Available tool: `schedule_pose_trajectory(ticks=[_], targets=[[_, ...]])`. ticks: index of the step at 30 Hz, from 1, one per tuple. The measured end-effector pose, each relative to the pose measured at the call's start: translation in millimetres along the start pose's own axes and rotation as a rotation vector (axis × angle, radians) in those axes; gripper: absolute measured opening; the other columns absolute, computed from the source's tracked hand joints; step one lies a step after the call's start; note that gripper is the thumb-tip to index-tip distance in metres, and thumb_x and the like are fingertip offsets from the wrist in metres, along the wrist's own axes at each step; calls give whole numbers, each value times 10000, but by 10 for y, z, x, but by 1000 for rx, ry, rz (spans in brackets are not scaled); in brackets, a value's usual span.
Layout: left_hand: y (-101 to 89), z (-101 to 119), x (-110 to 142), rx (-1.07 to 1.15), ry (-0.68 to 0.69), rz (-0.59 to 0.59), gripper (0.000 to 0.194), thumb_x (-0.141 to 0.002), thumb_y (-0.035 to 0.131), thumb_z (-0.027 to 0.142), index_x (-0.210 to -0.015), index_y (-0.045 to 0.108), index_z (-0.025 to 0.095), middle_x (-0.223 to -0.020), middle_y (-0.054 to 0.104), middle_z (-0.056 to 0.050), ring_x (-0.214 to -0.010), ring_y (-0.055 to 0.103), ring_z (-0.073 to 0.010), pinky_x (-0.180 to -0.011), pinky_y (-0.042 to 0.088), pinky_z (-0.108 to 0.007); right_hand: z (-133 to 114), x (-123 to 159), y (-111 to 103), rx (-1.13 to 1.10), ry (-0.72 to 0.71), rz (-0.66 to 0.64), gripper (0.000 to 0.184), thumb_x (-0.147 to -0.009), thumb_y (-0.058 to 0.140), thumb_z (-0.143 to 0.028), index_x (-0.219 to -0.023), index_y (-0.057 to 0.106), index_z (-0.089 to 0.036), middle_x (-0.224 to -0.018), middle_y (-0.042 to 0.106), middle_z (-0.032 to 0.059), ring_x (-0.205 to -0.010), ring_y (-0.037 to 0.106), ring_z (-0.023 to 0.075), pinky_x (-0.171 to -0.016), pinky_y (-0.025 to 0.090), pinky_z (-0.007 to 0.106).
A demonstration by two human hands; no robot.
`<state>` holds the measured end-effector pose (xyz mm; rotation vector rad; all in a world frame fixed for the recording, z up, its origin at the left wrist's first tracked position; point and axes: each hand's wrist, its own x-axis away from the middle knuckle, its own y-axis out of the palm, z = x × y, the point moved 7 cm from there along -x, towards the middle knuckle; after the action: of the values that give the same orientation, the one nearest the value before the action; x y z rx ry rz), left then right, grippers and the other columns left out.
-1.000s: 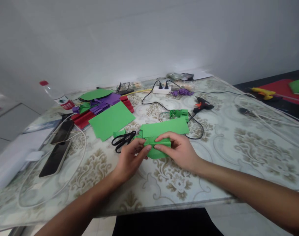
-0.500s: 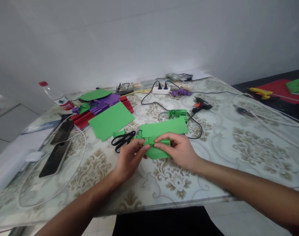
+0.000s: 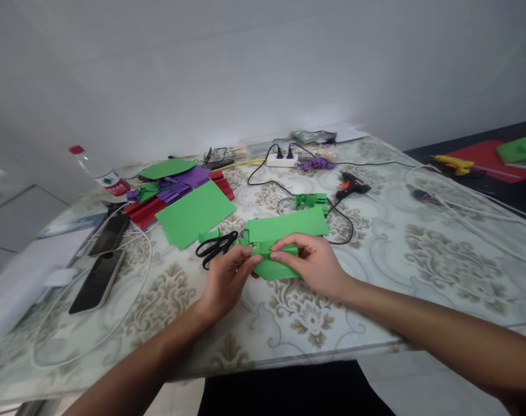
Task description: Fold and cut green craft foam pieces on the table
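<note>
Between both hands is a piece of green paper (image 3: 278, 270), partly folded over along its upper part. My left hand (image 3: 228, 276) pinches its left end between thumb and fingers. With thumb and fingertips, my right hand (image 3: 317, 263) grips the fold from the right. Just behind lies a flat green paper strip (image 3: 288, 224). Black-handled scissors (image 3: 214, 247) rest beside my left hand, their blades partly hidden by green scraps. A larger green sheet (image 3: 196, 214) lies farther left. Curled, cut green paper (image 3: 312, 202) sits behind the strip.
A black glue gun (image 3: 352, 186) lies at the right, its cord running to a white power strip (image 3: 282, 159). Two phones (image 3: 97, 281), white cables and a bottle (image 3: 102, 173) are on the left. Purple and red paper (image 3: 145, 212) is piled behind. A yellow glue gun (image 3: 455, 164) lies far right.
Both hands stay almost in place on the folded green paper. The view has shifted very slightly; nothing else visibly differs.
</note>
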<state>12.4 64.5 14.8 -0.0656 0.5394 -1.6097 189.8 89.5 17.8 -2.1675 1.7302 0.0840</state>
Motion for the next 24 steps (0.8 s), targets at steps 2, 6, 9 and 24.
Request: schedule_pose_trajectory(ticks=[2, 6, 9, 24], targets=[[-7, 15, -1, -5, 5, 5, 194, -915, 625, 332, -806, 649, 174, -640, 656, 18, -587, 630, -111, -560, 470, -190, -11, -1, -5, 0, -7, 4, 211, -817, 766, -404, -873, 785, -201, -704, 704, 12, -513, 445, 106, -485, 310, 255], [-17, 43, -4, -37, 28, 13, 177, -909, 631, 319, -809, 657, 176, -643, 666, 16, -587, 631, -112, -556, 468, -189, -46, 4, -14, 4, -41, 6, 204, -792, 791, -396, -861, 781, -204, -679, 694, -3, -517, 433, 105, -497, 308, 258], [-1, 40, 6, -63, 45, 5, 174, -907, 639, 317, -806, 660, 176, -650, 670, 9, -594, 632, -114, -563, 474, -194, -75, 9, -16, -2, -64, 0, 199, -775, 808, -380, -867, 781, -207, -748, 731, 7, -569, 498, 120, -537, 354, 265], [-60, 170, 46, -93, 184, 121, 100, -869, 715, 264, -934, 701, 190, -817, 752, -20, -745, 723, -136, -700, 590, -223, -73, -2, -40, -35, -30, 11, 156, -769, 814, -340, -837, 790, -201, -792, 774, 15, -652, 613, 150, -604, 412, 269]])
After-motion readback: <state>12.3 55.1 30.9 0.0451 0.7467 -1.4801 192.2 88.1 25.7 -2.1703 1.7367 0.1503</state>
